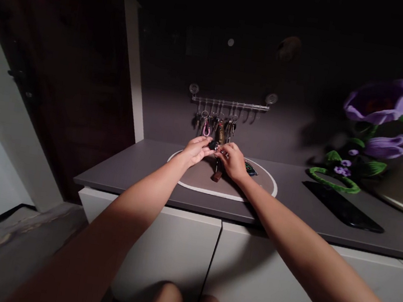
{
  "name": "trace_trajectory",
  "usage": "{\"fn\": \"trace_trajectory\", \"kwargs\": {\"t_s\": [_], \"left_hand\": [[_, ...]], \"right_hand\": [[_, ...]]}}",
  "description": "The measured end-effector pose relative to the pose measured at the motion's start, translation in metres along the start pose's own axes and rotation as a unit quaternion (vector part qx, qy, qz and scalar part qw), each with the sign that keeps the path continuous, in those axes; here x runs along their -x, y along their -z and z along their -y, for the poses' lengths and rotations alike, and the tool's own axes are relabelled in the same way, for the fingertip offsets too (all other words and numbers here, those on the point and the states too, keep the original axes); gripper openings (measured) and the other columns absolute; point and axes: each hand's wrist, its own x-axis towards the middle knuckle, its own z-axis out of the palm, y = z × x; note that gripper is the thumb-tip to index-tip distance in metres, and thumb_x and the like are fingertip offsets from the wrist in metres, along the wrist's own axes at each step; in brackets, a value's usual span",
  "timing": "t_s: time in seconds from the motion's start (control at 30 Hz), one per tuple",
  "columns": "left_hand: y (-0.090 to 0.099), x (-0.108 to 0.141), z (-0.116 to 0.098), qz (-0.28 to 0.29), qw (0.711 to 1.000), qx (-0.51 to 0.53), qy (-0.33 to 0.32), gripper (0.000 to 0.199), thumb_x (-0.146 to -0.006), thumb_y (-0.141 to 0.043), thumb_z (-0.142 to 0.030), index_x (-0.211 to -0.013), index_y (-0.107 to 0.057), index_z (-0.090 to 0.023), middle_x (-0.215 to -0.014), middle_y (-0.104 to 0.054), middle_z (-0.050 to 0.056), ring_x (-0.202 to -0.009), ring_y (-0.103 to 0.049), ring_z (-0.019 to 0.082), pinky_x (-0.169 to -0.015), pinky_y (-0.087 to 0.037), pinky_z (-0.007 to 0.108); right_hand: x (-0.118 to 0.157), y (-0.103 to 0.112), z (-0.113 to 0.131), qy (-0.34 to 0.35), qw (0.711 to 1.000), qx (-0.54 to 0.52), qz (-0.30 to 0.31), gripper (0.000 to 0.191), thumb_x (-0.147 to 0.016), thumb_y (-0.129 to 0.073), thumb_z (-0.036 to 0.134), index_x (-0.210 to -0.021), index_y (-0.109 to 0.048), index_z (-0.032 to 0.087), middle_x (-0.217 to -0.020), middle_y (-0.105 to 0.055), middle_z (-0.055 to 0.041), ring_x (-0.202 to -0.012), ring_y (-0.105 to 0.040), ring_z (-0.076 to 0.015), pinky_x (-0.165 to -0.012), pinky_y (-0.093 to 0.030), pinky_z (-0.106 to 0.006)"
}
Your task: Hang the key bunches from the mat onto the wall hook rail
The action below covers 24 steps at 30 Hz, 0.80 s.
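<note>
My left hand (197, 150), palm turned up, has one black fob (213, 145) at its fingertips, at about two o'clock from my palm. My right hand (233, 162) pinches the small metal fitting (217, 149) joined to it; from there the fob lies towards nine o'clock, so my left fingers are nearer to it. Below, one reddish-brown tag (217, 176) points to six o'clock, the string of pieces running roughly twelve to six over one oval mat (201, 186). Just beside my right hand, at four o'clock, I see one dark item with green marks (250, 168).

At twelve o'clock, one clear rack (231, 103) spans two suction cups (194, 88); one pink clip (207, 127) hangs there among keys too blurred for me to count. Well apart, towards four o'clock on the bench (116, 163), lies one black phone (344, 206), near two large purple flowers (393, 106).
</note>
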Motion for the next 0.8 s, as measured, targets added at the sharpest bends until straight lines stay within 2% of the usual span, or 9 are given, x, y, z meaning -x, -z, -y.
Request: {"fn": "trace_trajectory", "kwargs": {"t_s": [0.33, 0.6, 0.8], "left_hand": [[-0.0017, 0.0019, -0.0004, -0.066, 0.998, 0.008, 0.007, 0.007, -0.077, -0.050, -0.003, -0.076, -0.050, -0.010, -0.080, -0.062, 0.008, -0.084, -0.063, 0.018, -0.085, -0.049, 0.043], [0.0020, 0.0013, 0.0022, -0.035, 0.998, 0.002, 0.053, 0.017, -0.074, -0.046, 0.003, -0.077, -0.052, -0.012, -0.071, -0.061, 0.005, -0.077, -0.064, 0.016, -0.084, -0.050, 0.041], [0.0042, 0.0030, 0.0047, 0.006, 0.994, -0.033, 0.102, 0.011, -0.074, -0.052, -0.001, -0.076, -0.054, -0.012, -0.070, -0.063, 0.005, -0.071, -0.064, 0.014, -0.082, -0.050, 0.039]], "right_hand": [[-0.0037, 0.0024, -0.0009, -0.026, 0.999, -0.016, -0.040, 0.011, -0.080, -0.048, 0.026, -0.077, -0.055, 0.018, -0.085, -0.055, -0.0053, -0.077, -0.050, -0.0152, -0.072, -0.040, -0.026], [-0.0059, 0.0051, -0.0018, -0.082, 0.992, -0.067, -0.069, 0.014, -0.080, -0.046, 0.029, -0.075, -0.052, 0.017, -0.081, -0.058, -0.0055, -0.079, -0.051, -0.0159, -0.075, -0.039, -0.028], [-0.0078, 0.0029, -0.0097, -0.116, 0.978, -0.158, -0.071, 0.022, -0.079, -0.046, 0.037, -0.078, -0.052, 0.016, -0.076, -0.058, -0.0026, -0.072, -0.051, -0.0131, -0.072, -0.041, -0.027]]}}
